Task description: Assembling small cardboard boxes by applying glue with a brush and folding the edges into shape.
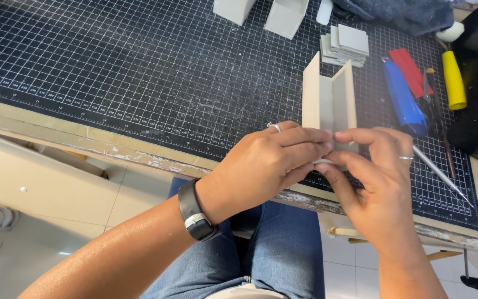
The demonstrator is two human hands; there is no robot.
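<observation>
On one cutting mat (139, 72), two hands, left hand (266, 160) and right hand (377, 177), pinch one cardboard channel (327, 97).

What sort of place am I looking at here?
Probably a craft or model-making workbench: a black gridded cutting mat, grey cardboard channel piece pinched in both hands, and a blue-handled utility knife beside cut card squares.

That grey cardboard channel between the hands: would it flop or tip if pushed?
The cardboard channel probably stays stiff: its thin walls stand straight. It looks light, so both hands, left and right, pinch it easily. Tall and narrow, it might tip sideways on the cutting mat.
</observation>
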